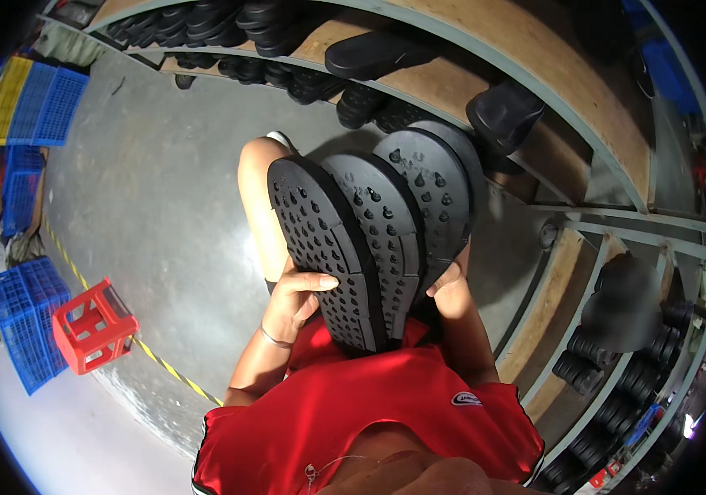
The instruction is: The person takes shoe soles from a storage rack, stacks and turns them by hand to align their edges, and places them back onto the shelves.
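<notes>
Several black shoe soles (pixel 320 223) are fanned out in front of my lap, studded undersides facing up toward me. My left hand (pixel 295 299) closes around the lower left edge of the front sole, its thumb lying across the studs. Behind that one stands a middle sole (pixel 382 223), and farther right another sole (pixel 434 194) overlaps at least one more. At the right edge of the bundle, my right hand (pixel 449 282) is closed on the soles, with most of its fingers hidden behind them.
Shelves (pixel 452 91) across the far side carry rows of black soles. A lower rack (pixel 547 309) with more black pieces stands at right. On the left are a red plastic stool (pixel 93 326), blue crates (pixel 27 318), a yellow crate (pixel 4 103) and a yellow-black floor line (pixel 167 367).
</notes>
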Demonstrator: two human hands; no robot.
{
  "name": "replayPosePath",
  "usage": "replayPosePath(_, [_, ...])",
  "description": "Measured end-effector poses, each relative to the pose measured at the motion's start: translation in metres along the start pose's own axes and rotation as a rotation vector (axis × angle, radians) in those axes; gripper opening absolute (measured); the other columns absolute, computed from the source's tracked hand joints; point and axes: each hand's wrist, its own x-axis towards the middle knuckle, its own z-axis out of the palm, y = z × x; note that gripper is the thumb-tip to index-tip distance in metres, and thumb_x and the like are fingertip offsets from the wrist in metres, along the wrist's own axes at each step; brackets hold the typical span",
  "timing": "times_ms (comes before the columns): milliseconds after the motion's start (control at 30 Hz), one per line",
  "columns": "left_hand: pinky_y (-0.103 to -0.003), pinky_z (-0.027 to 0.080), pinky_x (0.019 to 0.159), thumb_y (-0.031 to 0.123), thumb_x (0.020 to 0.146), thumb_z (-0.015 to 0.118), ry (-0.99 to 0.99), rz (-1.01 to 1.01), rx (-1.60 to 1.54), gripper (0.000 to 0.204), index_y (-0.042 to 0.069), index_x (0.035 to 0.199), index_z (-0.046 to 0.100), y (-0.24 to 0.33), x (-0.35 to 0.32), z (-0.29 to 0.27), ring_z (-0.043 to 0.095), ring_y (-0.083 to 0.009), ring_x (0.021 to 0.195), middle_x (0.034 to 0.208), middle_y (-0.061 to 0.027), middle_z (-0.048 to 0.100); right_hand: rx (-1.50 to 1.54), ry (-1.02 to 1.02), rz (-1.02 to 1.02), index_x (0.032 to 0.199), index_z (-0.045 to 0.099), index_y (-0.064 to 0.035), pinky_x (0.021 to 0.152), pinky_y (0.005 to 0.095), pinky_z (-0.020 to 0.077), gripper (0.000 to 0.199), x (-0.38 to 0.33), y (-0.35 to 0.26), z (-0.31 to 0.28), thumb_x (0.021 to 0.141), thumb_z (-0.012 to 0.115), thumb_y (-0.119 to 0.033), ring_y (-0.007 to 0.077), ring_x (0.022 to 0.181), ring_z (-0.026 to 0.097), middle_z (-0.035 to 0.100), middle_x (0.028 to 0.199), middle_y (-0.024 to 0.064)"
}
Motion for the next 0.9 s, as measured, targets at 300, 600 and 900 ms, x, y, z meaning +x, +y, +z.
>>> replayPosePath(300, [-0.037, 0.045, 0.100, -0.011, 0.062, 0.063, 0.026, 0.030, -0.005, 0.077, 0.002, 0.135, 0.042, -0.002, -0.006, -0.004, 0.058, -0.0280, 0.113, 0.121, -0.0132, 0.059, -0.161, -0.285, -0.155, 0.144, 0.023, 0.0025, 0.106, 0.0423, 0.0364, 0.125, 0.045, -0.020, 0.036, 0.045, 0.096, -0.018, 0.0302, 0.128, 0.043, 0.041, 0.142, 0.0154])
replayPosePath(600, [-0.037, 0.041, 0.104, -0.018, 0.069, 0.069, -0.117, 0.097, 0.340, 0.098, 0.010, 0.147, 0.017, 0.003, -0.025, 0.019, 0.045, -0.0202, 0.127, 0.138, -0.0082, 0.043, -0.114, -0.134, -0.068, 0.144, 0.026, 0.0019, 0.108, 0.0408, 0.0348, 0.120, 0.035, -0.016, 0.034, 0.045, 0.093, -0.013, 0.0282, 0.129, 0.043, 0.042, 0.142, 0.0144])
replayPosePath(900, [-0.037, 0.034, 0.109, -0.008, 0.073, 0.075, -0.195, 0.283, 0.519, 0.102, 0.010, 0.150, 0.012, 0.001, -0.025, 0.023, 0.035, -0.0217, 0.134, 0.145, -0.0096, 0.035, -0.137, 0.032, 0.024, 0.144, 0.030, 0.0012, 0.109, 0.0391, 0.0330, 0.116, 0.017, -0.010, 0.032, 0.046, 0.089, -0.008, 0.0260, 0.130, 0.042, 0.044, 0.142, 0.0133])
